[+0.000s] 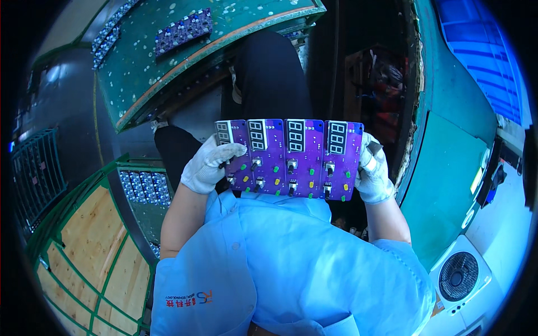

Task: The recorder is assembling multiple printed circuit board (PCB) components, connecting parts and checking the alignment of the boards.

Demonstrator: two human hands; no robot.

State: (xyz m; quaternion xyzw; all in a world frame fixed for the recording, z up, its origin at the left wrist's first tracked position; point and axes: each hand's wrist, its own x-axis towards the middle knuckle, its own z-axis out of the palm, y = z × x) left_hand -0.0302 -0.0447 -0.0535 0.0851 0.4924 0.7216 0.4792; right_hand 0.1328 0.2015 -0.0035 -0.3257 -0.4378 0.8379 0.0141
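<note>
1. Four purple circuit boards joined side by side into one flat panel [290, 158] are held up in front of the person's chest, above the lap and off any surface.
2. Each section carries a white three-digit segment display at its top edge, small black push-buttons with pale bases in the middle, and green and yellow dots lower down — the same layout repeated four times.
3. Left hand [208, 165], in a white knit glove, has its grip closed on the panel's left edge, the thumb lying across the front of the first section.
4. Right hand [372, 172], also white-gloved, clamps the right edge, fingers wrapped round it.
5. Beyond the knees a green surface [168, 73] carries more purple boards [183, 32]; another batch sits in a green-framed tray [143, 186] at lower left.
</note>
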